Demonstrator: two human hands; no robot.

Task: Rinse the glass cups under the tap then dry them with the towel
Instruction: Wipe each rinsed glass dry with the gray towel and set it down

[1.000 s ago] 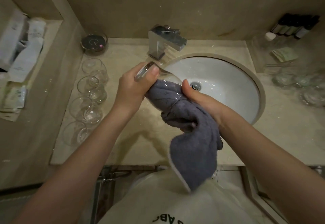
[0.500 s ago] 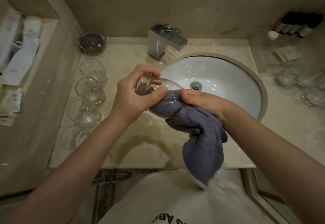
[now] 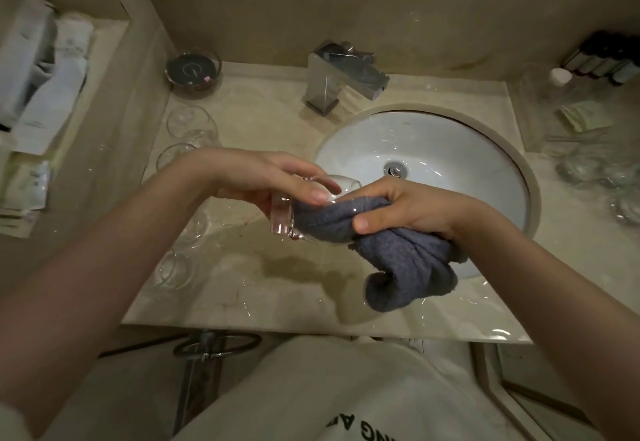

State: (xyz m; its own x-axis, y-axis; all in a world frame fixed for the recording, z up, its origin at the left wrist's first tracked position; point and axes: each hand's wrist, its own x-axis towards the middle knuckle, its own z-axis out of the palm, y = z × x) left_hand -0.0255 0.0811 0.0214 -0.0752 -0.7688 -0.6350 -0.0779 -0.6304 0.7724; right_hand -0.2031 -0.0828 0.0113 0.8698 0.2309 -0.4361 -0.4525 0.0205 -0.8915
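My left hand (image 3: 273, 180) holds a clear glass cup (image 3: 282, 217) lying on its side above the counter, its thick base toward me and the left. A grey towel (image 3: 408, 264) is stuffed into the cup's mouth, and my right hand (image 3: 408, 208) grips the towel right at the rim; the rest of the cloth hangs down over the sink's edge. The chrome tap (image 3: 343, 75) stands behind the white sink (image 3: 450, 149), with no water running. Several more glass cups (image 3: 190, 125) stand in a row on the counter at the left, partly hidden by my left arm.
A round dark dish (image 3: 192, 68) sits at the counter's back left. Packets fill a shelf (image 3: 38, 94) on the far left. Small dark bottles (image 3: 606, 59) and more glassware (image 3: 606, 177) crowd the right side. The counter (image 3: 277, 277) below my hands is wet.
My left hand has turned the cup round, so its base has swung from pointing up to pointing toward me. My right hand has twisted with the towel inside the cup.
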